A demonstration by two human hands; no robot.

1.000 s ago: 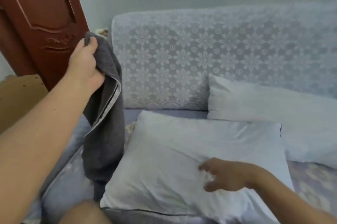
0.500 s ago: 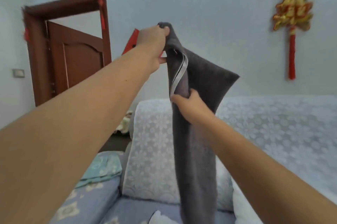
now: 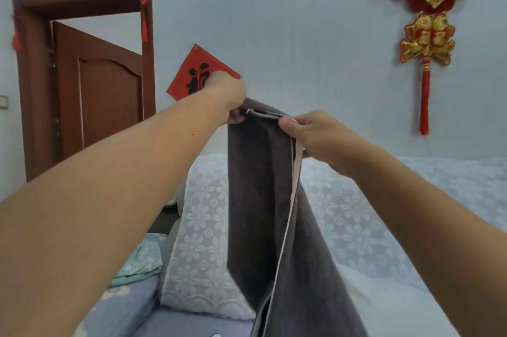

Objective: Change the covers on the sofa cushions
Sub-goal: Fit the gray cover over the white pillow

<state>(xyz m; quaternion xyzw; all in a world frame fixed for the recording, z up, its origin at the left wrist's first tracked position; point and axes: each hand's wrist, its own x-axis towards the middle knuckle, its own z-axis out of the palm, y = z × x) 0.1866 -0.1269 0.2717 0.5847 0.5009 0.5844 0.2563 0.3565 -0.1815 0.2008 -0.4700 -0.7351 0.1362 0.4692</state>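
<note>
A dark grey cushion cover (image 3: pixel 258 199) hangs in front of me, raised at chest height, with a pale zipper strip running down its open edge. My left hand (image 3: pixel 230 100) pinches its top left corner by the zipper end. My right hand (image 3: pixel 310 131) grips the top edge a little to the right, thumb on the pale strip. The cover drapes down over the sofa. A bare white cushion (image 3: pixel 384 306) lies on the seat at the lower right, partly hidden by the cover and my right arm.
The sofa back (image 3: pixel 208 227) wears a white floral lace cover; the seat (image 3: pixel 131 306) is pale blue. Folded light-green cloth (image 3: pixel 140 262) lies at the left. A brown door (image 3: pixel 96 95) stands ajar at left. Red ornaments hang on the wall.
My right hand left the white cushion, rose to the cover and now holds its top edge. My left hand lowered. The view tilted up from the seat to the wall.
</note>
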